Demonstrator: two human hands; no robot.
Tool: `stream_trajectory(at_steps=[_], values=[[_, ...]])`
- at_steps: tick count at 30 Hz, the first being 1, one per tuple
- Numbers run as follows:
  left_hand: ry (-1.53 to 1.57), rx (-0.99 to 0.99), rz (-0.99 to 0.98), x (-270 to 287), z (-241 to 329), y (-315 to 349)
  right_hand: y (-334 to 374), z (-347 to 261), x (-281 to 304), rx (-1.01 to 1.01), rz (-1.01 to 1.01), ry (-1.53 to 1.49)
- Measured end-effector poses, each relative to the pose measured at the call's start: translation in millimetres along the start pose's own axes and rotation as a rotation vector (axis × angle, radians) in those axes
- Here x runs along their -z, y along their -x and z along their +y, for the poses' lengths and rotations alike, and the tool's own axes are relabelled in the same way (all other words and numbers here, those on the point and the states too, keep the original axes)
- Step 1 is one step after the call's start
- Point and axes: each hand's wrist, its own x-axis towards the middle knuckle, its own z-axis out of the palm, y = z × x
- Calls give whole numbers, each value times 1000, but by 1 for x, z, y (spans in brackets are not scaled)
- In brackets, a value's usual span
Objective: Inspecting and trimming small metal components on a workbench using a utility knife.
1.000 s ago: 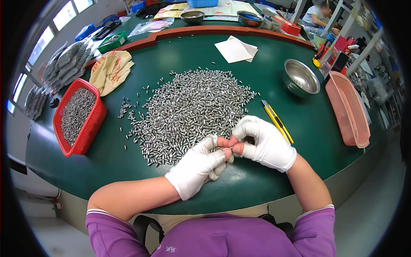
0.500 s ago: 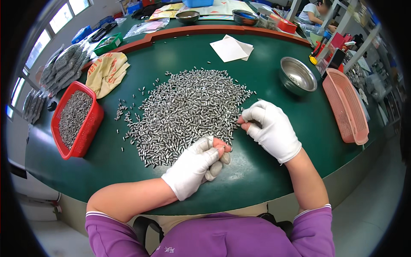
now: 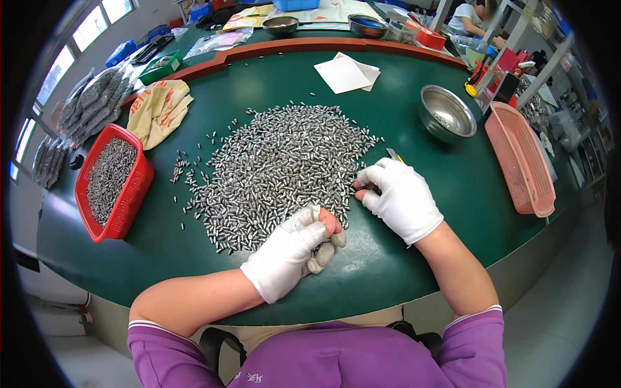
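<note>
A broad pile of small silvery metal pins point(image 3: 278, 168) lies on the green tabletop point(image 3: 272, 77). My left hand point(image 3: 297, 246), in a white glove with bare thumb and forefinger tips, is pinched at the pile's near right edge. Whatever those fingertips hold is too small and hidden to make out. At the right edge of the pile is my right hand point(image 3: 398, 197), gloved likewise, with fingers curled and bare tips drawn together; what lies in them is hidden. Just beyond its knuckles pokes a thin grey strip with a yellow part point(image 3: 394, 155), largely covered by the hand.
On the left, a red basket point(image 3: 134, 194) holds more metal pins, beside a tan cloth point(image 3: 158, 113). A steel bowl point(image 3: 447, 113) and a pink basket point(image 3: 517, 158) stand on the right. White papers point(image 3: 346, 72) lie toward the far raised red-brown edge point(image 3: 310, 44). A person point(image 3: 467, 22) sits far right.
My right hand has shifted slightly left, and the grey strip with the yellow part now shows behind it. My left fingers have moved a little while staying pinched together.
</note>
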Motion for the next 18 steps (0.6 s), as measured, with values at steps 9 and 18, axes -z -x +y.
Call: stream_trajectory(at_steps=[9, 18], values=[[20, 26, 53, 0, 1, -1, 0, -4, 5, 106, -56, -391], [13, 18, 57, 0, -2, -2, 3, -14, 6, 202, -174, -629]])
